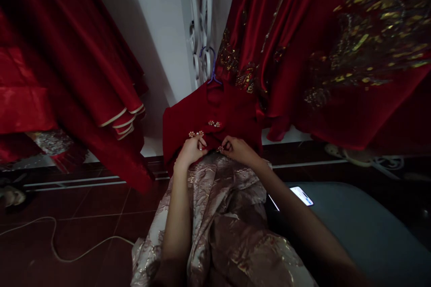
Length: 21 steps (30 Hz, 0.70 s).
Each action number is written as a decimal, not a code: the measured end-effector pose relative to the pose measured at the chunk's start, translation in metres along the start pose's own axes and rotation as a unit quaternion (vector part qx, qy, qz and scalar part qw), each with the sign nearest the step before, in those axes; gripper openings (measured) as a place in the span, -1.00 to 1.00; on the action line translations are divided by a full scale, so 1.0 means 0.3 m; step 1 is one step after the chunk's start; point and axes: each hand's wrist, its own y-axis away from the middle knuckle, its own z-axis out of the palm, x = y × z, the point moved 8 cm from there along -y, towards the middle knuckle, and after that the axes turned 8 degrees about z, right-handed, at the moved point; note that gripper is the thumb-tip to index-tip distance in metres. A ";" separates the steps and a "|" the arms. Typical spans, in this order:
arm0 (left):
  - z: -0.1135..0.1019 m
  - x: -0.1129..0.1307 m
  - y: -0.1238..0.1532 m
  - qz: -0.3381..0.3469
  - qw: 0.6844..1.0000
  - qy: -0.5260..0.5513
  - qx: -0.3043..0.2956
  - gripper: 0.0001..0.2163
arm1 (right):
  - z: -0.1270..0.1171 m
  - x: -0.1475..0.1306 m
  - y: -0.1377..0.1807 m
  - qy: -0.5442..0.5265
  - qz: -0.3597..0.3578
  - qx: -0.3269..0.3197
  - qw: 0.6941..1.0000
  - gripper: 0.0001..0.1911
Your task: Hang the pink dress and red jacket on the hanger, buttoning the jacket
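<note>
A red garment (188,116) hangs in front of me on a purple hanger (214,71), with beaded flower-shaped fastenings (214,123) down its front. My left hand (192,149) pinches the garment's front edge just below one beaded fastening (196,134). To its right, my right hand (238,149) has its fingertips closed at another beaded fastening (220,149). Shiny patterned fabric in pale pink and gold (232,215) spreads below both hands, over my lap. What exactly lies between the fingertips is too small and dark to make out.
Red garments (101,54) hang at the left, and sequined red ones (370,45) at the right. A white metal rack (202,18) holds the hanger. At the right a lit phone (302,196) lies on a grey seat (353,224). A cable (72,260) crosses the tiled floor.
</note>
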 end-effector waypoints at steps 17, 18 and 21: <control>0.042 -0.069 0.015 -0.019 0.995 0.064 -0.077 -0.87 | -0.002 -0.062 0.004 -0.187 0.011 -0.060 0.981 -0.90; 0.045 -0.075 0.017 -0.023 0.994 0.072 -0.081 -0.86 | -0.010 -0.063 0.004 -0.138 -0.001 -0.038 0.990 -0.87; 0.064 -0.096 0.022 -0.042 0.989 0.103 -0.101 -0.82 | -0.013 -0.049 0.003 -0.004 -0.023 0.011 1.000 -0.74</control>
